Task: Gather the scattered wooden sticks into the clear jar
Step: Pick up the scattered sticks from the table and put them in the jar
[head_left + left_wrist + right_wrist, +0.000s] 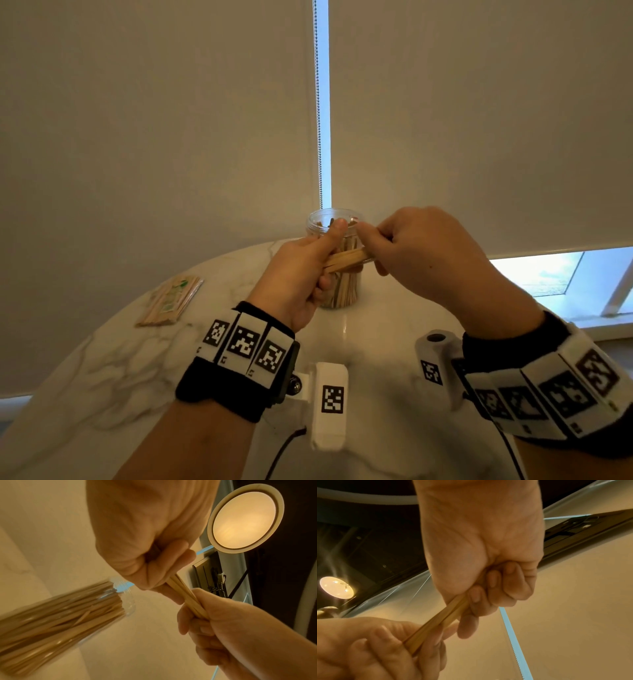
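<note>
A clear jar (346, 291) packed with upright wooden sticks stands on the marble table (102, 359), just behind my hands. Both hands hold one small bundle of wooden sticks (346, 258) level in front of the jar, below its rim. My left hand (322, 260) grips the bundle's left end, thumb raised against the jar's mouth. My right hand (373, 246) grips the right end. The left wrist view shows the jar (60, 615) at lower left and the bundle (185, 596) between both fists. In the right wrist view the bundle (436, 619) runs from my right hand (488, 588) to my left hand (376, 649).
A wrapped packet of more sticks (169, 301) lies on the table's far left. Roller blinds hang close behind the jar, with a bead chain (320, 102) in the gap between them. A window strip (565, 274) shows at the right.
</note>
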Available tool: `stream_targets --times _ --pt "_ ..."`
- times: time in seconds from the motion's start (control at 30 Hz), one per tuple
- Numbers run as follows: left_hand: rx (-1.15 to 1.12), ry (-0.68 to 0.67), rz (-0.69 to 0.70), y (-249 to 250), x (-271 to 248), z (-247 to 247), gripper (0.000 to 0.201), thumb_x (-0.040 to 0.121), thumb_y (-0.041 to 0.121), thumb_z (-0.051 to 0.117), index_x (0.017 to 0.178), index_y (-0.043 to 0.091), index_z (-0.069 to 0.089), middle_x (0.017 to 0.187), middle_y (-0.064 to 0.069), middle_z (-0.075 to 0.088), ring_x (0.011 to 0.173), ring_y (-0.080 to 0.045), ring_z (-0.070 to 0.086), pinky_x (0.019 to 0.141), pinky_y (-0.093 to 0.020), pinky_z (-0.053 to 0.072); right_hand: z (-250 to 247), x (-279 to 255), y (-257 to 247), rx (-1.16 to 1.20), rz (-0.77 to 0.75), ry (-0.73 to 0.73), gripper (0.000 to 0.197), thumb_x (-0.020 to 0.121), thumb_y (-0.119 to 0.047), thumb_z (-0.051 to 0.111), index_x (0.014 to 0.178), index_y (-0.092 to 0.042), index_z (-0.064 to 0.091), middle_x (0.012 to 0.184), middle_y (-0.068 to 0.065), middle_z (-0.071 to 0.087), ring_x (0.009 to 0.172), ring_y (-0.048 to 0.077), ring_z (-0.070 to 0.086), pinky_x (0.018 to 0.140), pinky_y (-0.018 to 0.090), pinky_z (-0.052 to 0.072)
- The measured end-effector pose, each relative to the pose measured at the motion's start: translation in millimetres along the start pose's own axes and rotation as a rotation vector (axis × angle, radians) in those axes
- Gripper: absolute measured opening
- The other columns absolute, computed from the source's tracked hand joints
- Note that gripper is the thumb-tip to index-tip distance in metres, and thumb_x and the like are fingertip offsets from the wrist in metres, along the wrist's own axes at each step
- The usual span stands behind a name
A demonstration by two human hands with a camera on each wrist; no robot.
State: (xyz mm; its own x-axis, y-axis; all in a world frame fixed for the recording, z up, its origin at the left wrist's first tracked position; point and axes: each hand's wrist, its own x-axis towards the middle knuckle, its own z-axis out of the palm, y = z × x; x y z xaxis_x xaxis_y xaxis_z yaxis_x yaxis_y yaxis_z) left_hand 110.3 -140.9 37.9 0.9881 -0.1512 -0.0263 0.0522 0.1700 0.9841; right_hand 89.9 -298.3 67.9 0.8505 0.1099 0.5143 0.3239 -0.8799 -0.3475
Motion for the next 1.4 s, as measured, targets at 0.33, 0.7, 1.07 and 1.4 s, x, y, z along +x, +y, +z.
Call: stream_targets --times 0.33,0.7,1.07,1.4 --pt "0.556 -0.013 0.221 1 -6 7 0.067 0.092 0.070 0.047 0.058 0.016 0.069 0.044 0.007 0.050 0.033 -0.003 0.037 0.046 -0.023 0.030 -3 8 18 0.109 0.058 0.079 0.059 0.098 -0.052 0.049 0.062 -0.008 0.061 0.057 0.010 0.056 0.052 0.020 0.049 0.057 0.038 0.044" --pt "0.202 0.130 0.100 -11 18 -13 0.047 0.095 0.049 0.060 0.070 0.011 0.067 0.050 0.001 0.044 0.038 -0.009 0.031 0.038 -0.020 0.025 -3 8 16 0.484 0.062 -0.115 0.034 0.093 -0.044 0.064 0.085 -0.013 0.073 0.051 0.003 0.045 0.043 0.016 0.043 0.044 0.027 0.041" --pt "0.160 0.344 0.083 -42 38 -9 0.048 0.083 0.041 0.077 0.118 0.019 0.055 0.112 0.001 0.064 0.092 -0.008 0.061 0.075 -0.029 0.052 6 77 40 0.311 0.212 0.319 0.035 0.096 -0.041 0.060 0.086 -0.009 0.069 0.063 -0.003 0.056 0.065 0.019 0.057 0.061 0.032 0.039" --pt "0.586 0.286 0.145 -35 106 1 0.140 0.053 0.052 0.094 0.156 0.021 0.004 0.152 -0.011 0.036 0.142 -0.031 0.035 0.115 -0.049 0.036 48 138 23 -0.344 -0.042 -0.279 0.028 0.096 -0.030 0.059 0.108 -0.007 0.070 0.104 0.007 0.070 0.095 0.024 0.065 0.079 0.033 0.053"
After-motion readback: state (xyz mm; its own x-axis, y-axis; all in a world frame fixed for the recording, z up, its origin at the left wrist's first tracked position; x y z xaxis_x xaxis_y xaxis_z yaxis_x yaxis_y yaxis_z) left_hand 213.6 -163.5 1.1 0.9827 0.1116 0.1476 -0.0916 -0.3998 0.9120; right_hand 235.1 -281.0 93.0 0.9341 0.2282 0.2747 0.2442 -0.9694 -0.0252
